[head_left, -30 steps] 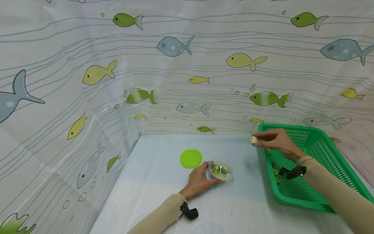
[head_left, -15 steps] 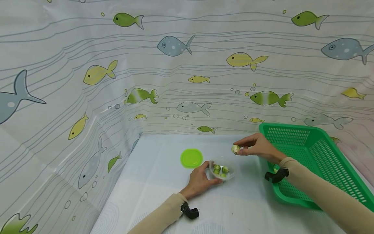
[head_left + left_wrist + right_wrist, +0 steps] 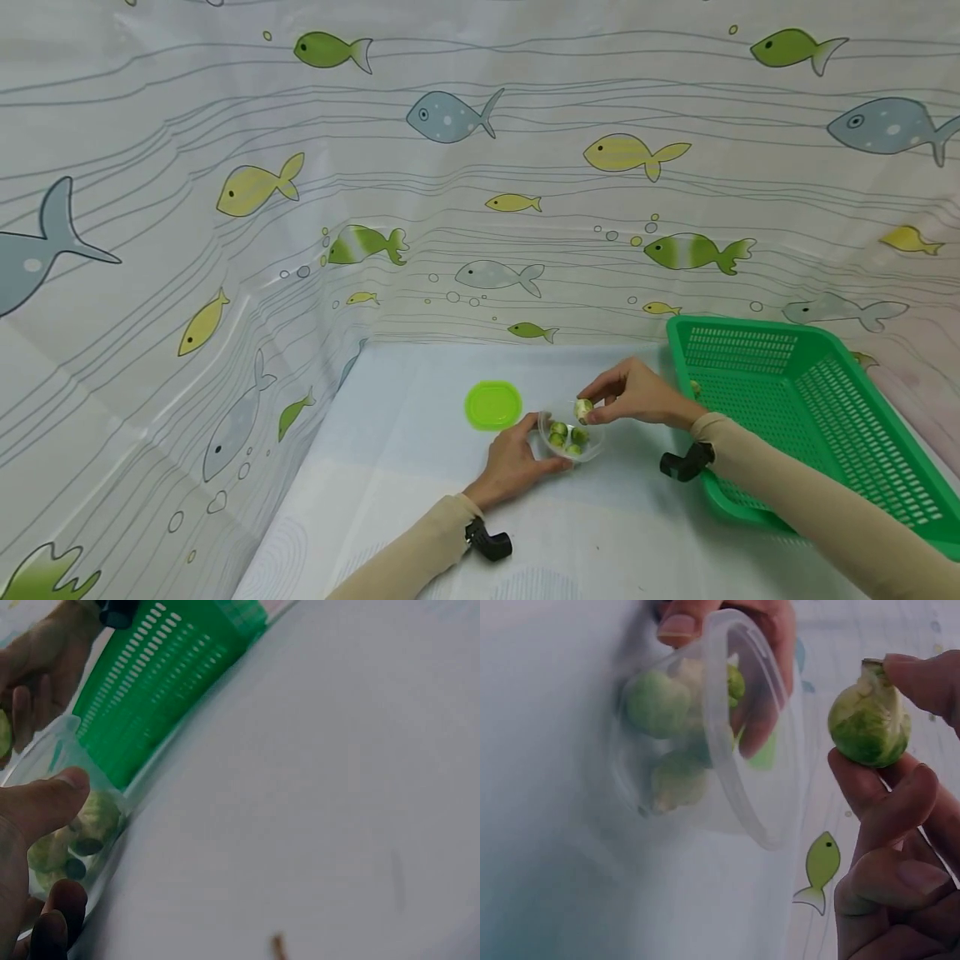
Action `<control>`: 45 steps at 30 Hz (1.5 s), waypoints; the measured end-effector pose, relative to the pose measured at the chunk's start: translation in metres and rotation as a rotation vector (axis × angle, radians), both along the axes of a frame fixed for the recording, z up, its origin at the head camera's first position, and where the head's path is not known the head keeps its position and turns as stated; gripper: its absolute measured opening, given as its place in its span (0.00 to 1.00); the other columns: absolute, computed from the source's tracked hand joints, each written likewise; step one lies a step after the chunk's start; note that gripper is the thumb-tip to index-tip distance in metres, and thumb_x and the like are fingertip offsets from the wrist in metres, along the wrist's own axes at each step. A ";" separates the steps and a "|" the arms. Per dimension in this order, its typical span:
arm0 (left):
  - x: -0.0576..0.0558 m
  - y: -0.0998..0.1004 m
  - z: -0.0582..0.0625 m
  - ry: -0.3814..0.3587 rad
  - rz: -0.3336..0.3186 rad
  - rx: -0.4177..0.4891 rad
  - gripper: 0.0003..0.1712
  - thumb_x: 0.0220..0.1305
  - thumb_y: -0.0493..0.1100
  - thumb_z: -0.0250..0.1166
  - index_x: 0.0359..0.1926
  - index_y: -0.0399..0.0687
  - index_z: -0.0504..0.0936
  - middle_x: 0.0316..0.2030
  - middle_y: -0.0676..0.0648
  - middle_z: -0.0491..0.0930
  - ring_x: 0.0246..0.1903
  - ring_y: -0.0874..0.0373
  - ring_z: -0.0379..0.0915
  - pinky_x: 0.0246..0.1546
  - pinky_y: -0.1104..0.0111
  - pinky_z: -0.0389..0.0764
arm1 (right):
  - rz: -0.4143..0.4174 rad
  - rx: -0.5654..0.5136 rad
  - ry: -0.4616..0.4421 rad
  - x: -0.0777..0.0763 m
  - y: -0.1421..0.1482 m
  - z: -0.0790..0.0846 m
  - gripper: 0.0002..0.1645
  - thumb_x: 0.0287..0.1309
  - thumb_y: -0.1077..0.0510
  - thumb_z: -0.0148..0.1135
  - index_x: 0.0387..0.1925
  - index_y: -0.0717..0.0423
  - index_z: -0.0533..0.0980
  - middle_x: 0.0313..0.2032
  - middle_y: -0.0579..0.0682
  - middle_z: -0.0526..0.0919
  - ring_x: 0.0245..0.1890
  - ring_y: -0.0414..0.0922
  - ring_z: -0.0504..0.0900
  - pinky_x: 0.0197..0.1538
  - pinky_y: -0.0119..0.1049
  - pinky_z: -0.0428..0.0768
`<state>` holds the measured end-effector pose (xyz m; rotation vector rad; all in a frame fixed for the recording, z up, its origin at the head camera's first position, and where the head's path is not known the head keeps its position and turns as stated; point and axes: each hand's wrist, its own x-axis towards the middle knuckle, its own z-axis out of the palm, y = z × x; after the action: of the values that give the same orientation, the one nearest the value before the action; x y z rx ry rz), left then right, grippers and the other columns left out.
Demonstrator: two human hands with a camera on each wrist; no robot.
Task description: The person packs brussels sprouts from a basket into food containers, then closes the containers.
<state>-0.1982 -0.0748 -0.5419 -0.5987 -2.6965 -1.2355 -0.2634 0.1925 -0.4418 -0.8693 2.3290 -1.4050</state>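
Note:
My left hand [image 3: 516, 463] grips a clear plastic tub [image 3: 739, 735] by its sides, thumb and fingers on opposite walls. Inside the tub lie several green Brussels sprouts [image 3: 658, 705], seen through the wall in both wrist views. My right hand [image 3: 636, 395] pinches one Brussels sprout [image 3: 868, 724] between thumb and fingertips, its cut stem toward the thumb. In the head view this sprout [image 3: 582, 410] overlaps the tub's far right rim; in the right wrist view it is beside the tub's mouth, apart from the rim.
A bright green lid [image 3: 492, 406] lies flat on the white table [image 3: 405, 450], behind and left of the tub. To the right stands a large green slotted basket [image 3: 780, 417], with the right forearm across its near left side. A fish-printed sheet [image 3: 480, 192] rises behind the table.
My right hand has moved left and down from above the basket's edge to the tub's rim, carrying the sprout. My left hand and the tub have stayed in place.

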 end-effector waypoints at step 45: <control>-0.002 -0.001 -0.004 -0.004 -0.002 0.014 0.46 0.51 0.60 0.84 0.67 0.50 0.78 0.59 0.49 0.86 0.47 0.62 0.81 0.44 0.70 0.77 | 0.060 0.516 0.108 0.007 -0.041 0.005 0.15 0.45 0.53 0.87 0.35 0.54 0.90 0.28 0.44 0.90 0.20 0.37 0.84 0.26 0.34 0.81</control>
<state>-0.2004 -0.0754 -0.5461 -0.5982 -2.6888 -1.2560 -0.2560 0.1520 -0.4363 -0.8580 2.5407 -0.6862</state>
